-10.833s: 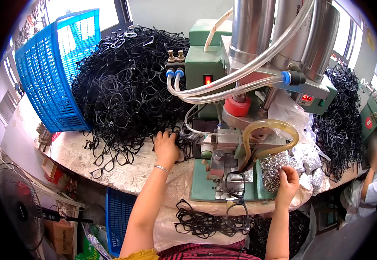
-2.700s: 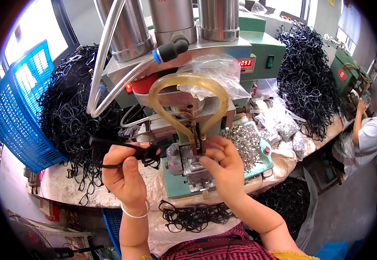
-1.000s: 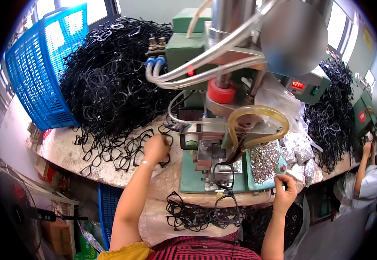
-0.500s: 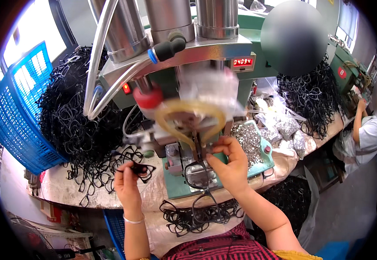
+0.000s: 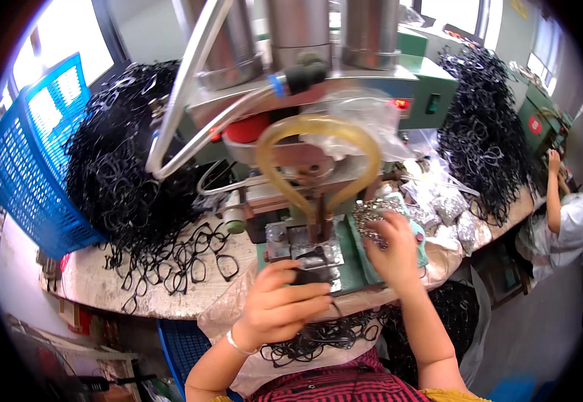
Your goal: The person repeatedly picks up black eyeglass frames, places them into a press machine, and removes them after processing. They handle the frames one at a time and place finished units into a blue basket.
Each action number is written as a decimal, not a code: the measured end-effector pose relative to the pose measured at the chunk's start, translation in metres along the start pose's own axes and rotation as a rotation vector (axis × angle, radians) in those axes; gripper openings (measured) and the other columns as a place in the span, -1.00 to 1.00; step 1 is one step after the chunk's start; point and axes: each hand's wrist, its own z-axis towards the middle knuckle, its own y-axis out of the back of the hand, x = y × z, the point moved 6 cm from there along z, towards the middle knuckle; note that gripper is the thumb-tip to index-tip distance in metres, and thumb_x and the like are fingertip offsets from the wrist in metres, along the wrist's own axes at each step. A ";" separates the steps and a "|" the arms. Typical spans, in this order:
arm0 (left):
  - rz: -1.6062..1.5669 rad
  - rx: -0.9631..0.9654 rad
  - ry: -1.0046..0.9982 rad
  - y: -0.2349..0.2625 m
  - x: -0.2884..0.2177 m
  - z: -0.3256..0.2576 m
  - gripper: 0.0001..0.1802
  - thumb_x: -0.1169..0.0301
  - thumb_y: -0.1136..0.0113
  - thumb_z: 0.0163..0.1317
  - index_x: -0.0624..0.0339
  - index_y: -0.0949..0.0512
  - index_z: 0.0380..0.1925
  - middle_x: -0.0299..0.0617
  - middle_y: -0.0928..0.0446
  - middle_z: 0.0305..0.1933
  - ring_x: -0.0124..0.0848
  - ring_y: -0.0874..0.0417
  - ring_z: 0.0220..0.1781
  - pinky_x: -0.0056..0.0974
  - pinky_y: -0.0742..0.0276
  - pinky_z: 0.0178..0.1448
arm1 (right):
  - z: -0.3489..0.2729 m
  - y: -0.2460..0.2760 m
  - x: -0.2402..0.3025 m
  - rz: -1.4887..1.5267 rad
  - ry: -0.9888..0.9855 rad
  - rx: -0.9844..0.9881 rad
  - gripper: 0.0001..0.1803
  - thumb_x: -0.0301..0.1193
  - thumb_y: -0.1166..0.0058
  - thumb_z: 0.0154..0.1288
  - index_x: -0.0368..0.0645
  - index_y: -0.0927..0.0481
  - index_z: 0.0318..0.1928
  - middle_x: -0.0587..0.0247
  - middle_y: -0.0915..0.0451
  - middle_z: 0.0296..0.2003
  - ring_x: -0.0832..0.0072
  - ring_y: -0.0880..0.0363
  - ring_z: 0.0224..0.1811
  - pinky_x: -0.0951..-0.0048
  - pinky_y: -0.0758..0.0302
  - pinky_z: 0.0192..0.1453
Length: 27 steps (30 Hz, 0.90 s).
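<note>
Head view, looking down at a press machine [image 5: 318,167] on a cluttered bench [image 5: 171,295]. Clear plastic bags of small silvery metal parts [image 5: 439,208] lie crumpled right of the machine; one loose heap of the same parts [image 5: 372,218] sits on a teal tray [image 5: 362,251]. Small red display [image 5: 401,104] on the green control box [image 5: 432,94], digits unreadable. Blue plastic mesh basket [image 5: 33,161] tilted at far left.

Left hand [image 5: 281,308]: fingers closed on a black eyeglass frame [image 5: 308,278], held at the machine's metal fixture [image 5: 305,244]; the frame is mostly hidden by hand and fixture. Right hand [image 5: 392,244] is motion-blurred, over the heap of metal parts; cannot tell whether its fingers are pinched or spread.

Large tangled piles of black plastic frames: one left [image 5: 124,167], one right rear [image 5: 482,134], loose frames spread on the bench [image 5: 184,261], more in the lap [image 5: 318,335]. Yellowish rubber hose loop [image 5: 318,144], grey steel cylinders above, tops cut off. A co-worker's arm [image 5: 553,194] at the far right edge.
</note>
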 end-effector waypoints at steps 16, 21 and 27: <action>0.090 -0.193 0.208 -0.006 -0.031 -0.057 -0.71 0.48 -0.36 0.03 0.10 -0.67 -0.17 -0.15 -0.64 0.08 -0.18 -0.61 -0.14 0.08 -0.44 0.35 | 0.011 -0.005 -0.033 -0.018 0.216 -0.114 -0.89 -0.55 -0.21 0.18 -0.24 -0.65 -0.25 0.12 -0.67 -0.16 0.22 -0.61 0.00 0.27 -0.53 0.04; 0.551 -0.644 0.439 0.098 -0.041 -0.103 -0.81 0.59 0.04 0.35 0.30 -0.48 -0.08 0.03 -0.58 -0.08 -0.17 -0.59 -0.03 -0.13 -0.48 0.13 | -0.041 0.002 -0.102 0.892 -0.463 -0.432 -0.86 -0.43 -0.16 0.41 -0.24 -0.67 -0.15 0.33 -0.66 -0.29 0.63 -0.53 -0.29 0.58 -0.46 -0.14; 0.820 -0.053 0.552 0.096 0.027 -0.044 -0.81 0.59 -0.25 0.04 0.17 -0.71 -0.31 0.03 -0.48 0.26 -0.01 -0.46 0.24 0.01 -0.26 0.39 | -0.003 -0.032 -0.068 0.968 -0.390 -0.394 -0.91 -0.49 -0.19 0.36 -0.25 -0.65 -0.18 0.39 -0.63 -0.33 0.67 -0.51 -0.32 0.60 -0.43 -0.16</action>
